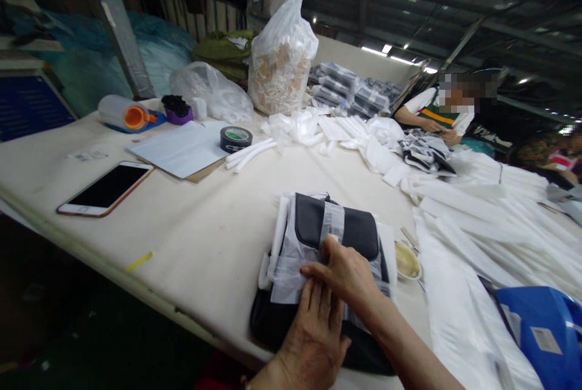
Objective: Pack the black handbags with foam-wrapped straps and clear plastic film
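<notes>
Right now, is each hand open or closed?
Left hand: open, resting on the black bag.
Right hand: partly curled over the bag; whether it grips anything can't be told.

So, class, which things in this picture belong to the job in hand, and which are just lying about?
Seems part of the job:
- black bag, under the left hand and right hand
- white wrapping on the bag

Seems just lying about:
- phone
- bottle
- yellow strip

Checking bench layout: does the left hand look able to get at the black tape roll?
Probably yes: though the left hand rests on the black bag, nothing tall stands between it and the tape roll.
</notes>
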A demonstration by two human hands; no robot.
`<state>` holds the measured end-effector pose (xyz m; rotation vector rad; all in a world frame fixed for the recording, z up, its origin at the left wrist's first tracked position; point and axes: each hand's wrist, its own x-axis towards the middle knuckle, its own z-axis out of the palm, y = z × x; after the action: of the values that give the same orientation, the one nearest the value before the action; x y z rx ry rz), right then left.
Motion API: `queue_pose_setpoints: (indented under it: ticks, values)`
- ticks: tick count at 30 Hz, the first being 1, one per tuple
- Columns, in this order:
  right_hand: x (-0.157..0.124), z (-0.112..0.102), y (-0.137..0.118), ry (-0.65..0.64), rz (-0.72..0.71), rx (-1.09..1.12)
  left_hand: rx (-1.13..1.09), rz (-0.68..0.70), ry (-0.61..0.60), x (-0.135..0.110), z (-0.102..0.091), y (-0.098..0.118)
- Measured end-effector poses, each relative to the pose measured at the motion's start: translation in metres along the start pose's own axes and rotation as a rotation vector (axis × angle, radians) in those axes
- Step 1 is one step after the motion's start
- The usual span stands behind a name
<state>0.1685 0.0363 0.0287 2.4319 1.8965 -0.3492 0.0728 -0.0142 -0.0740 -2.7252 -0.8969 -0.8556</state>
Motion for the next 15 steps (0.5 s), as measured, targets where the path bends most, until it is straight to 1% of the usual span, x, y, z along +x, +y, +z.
queue_pose_setpoints:
  ticks: [6,10,12,15]
  values:
    - [0.006,0.004,0.007,0.017,-0.023,0.057,0.011,0.001,0.005,0.001,-0.004,-0.001]
    - [0.006,0.008,0.009,0.043,-0.040,0.094,0.046,0.014,0.034,0.001,-0.007,0.000]
    - [0.005,0.010,0.010,0.059,-0.043,0.103,0.082,0.000,0.042,0.001,-0.008,0.001]
    - [0.007,0.013,0.014,0.081,-0.053,0.112,0.115,-0.036,0.018,0.001,-0.008,0.003]
